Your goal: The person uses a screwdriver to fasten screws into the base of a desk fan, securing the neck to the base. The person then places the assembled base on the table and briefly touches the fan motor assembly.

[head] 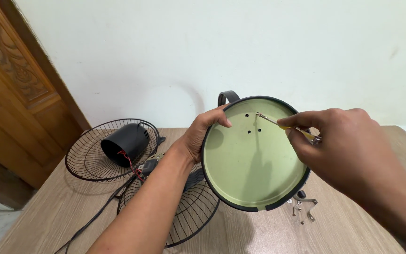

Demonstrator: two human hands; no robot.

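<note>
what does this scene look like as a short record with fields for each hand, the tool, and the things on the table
left hand: left hand grips the rim of the round base, held tilted with its pale green underside facing the camera
right hand: right hand holds a yellow-handled screwdriver
tool tip: at a hole near the top of the base
table: wooden table
left of base: two wire grilles, a black motor housing with wires and a cord
under base: loose screws and a small bracket
</note>
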